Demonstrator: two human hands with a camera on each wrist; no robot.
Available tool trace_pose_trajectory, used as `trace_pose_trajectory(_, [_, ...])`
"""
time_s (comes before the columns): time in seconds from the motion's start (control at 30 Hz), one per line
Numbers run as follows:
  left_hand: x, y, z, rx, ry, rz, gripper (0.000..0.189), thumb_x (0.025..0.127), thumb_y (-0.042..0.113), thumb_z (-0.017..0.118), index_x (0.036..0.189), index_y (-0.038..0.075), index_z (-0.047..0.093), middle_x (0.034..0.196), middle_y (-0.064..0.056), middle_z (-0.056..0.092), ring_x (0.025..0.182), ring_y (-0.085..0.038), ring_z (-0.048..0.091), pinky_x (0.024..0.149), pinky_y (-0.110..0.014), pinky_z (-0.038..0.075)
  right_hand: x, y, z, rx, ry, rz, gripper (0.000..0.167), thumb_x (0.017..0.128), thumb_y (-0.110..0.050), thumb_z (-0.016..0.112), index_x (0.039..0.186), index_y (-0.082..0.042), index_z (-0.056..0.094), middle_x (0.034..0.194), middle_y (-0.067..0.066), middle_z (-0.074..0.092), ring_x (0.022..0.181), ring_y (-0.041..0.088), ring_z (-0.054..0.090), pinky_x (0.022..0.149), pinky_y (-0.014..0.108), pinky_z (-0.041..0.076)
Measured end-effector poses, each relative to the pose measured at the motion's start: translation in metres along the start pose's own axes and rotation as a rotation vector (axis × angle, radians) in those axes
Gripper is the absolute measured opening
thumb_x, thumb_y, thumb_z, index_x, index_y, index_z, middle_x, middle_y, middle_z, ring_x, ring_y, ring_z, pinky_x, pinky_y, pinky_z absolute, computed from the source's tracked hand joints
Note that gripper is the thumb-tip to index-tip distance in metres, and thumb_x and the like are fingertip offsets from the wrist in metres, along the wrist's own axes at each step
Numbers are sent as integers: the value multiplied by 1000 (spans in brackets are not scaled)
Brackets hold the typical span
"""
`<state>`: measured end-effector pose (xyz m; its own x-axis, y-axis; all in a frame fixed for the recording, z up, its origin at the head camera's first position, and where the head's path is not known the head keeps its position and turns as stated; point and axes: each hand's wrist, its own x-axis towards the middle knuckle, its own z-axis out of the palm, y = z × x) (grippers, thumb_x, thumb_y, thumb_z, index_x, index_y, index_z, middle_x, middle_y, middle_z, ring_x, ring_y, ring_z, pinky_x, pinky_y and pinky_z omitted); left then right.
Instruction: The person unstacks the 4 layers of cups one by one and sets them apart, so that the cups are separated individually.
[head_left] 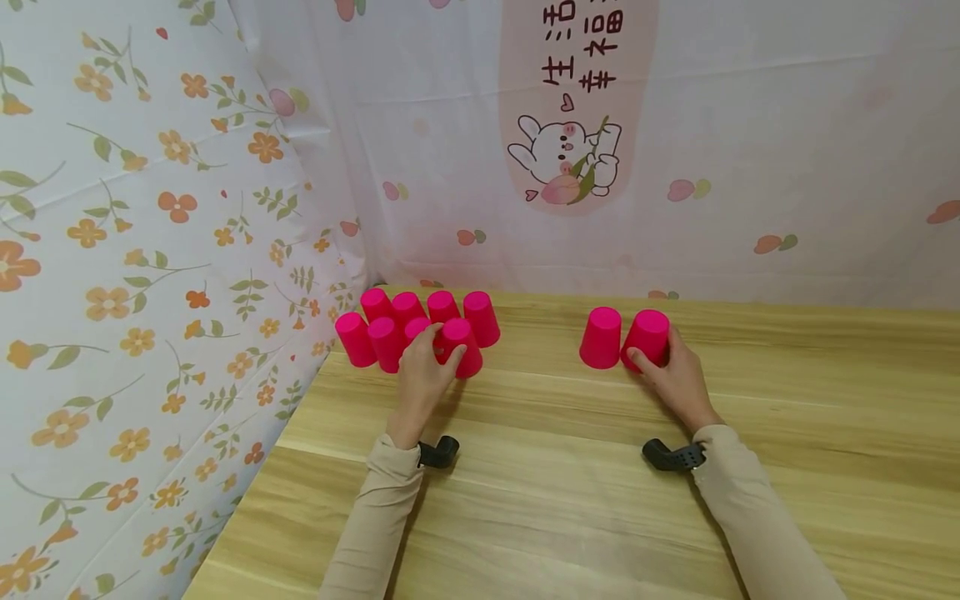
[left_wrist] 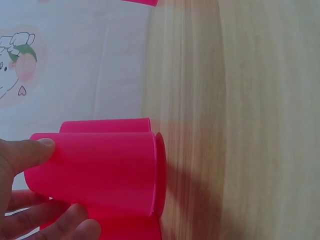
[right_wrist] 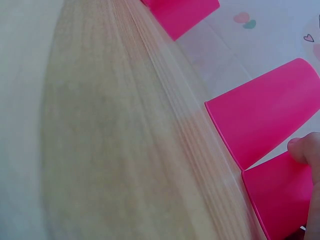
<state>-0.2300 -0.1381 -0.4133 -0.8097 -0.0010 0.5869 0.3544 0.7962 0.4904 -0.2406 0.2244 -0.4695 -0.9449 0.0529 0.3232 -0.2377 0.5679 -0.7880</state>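
Note:
My left hand grips a pink cup, upside down at the right front of a cluster of like cups. In the left wrist view the thumb lies on the side of that cup, with the other fingers beneath it. Farther right, my right hand grips another upside-down pink cup, thumb on its near side. A second pink cup stands just left of it; in the right wrist view their rims meet at the table.
Several more upside-down pink cups stand in two rows at the table's back left. The wooden table meets a printed cloth behind and a flowered cloth on the left. Each wrist wears a black strap mount.

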Motion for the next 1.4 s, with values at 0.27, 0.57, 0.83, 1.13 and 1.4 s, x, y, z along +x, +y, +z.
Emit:
trace_pose_trajectory(0.27, [1, 2, -2, 60, -81, -28, 46, 79, 20, 75, 114, -6, 60, 72, -13, 62, 61, -25, 56, 60, -38, 52, -1, 1, 0, 8, -15, 2, 55, 89, -32, 61, 127, 1, 39, 112, 24, 56, 98, 39, 55, 83, 53, 45])
trace_pose_trajectory(0.57, [-1, 10, -6, 154, -142, -18, 61, 78, 20, 76, 126, -3, 47, 60, -12, 55, 52, -29, 57, 53, -39, 52, 0, 0, 0, 10, -16, 12, 56, 89, -32, 61, 128, 1, 40, 112, 24, 55, 99, 39, 54, 84, 53, 45])
trace_pose_trajectory(0.83, [2, 28, -15, 151, 36, 132, 48, 79, 19, 75, 118, -1, 56, 101, -17, 65, 81, -31, 65, 66, -41, 55, -1, -1, 0, 19, -14, 6, 55, 89, -31, 61, 128, 2, 40, 113, 25, 55, 98, 39, 55, 83, 53, 45])
trace_pose_trajectory(1.13, [8, 50, -24, 17, 128, 256, 36, 79, 15, 73, 110, 0, 62, 105, -14, 64, 90, -26, 63, 72, -36, 54, 0, -2, 0, 18, -11, 3, 56, 89, -31, 61, 128, 2, 40, 112, 25, 55, 98, 39, 55, 82, 53, 45])
trace_pose_trajectory(1.4, [-4, 70, 8, -98, 12, 363, 27, 81, 13, 70, 104, 1, 65, 95, -9, 66, 76, -19, 63, 56, -22, 51, -1, 0, 2, 11, -5, -12, 54, 89, -30, 62, 127, 2, 40, 111, 25, 56, 96, 38, 55, 81, 51, 45])
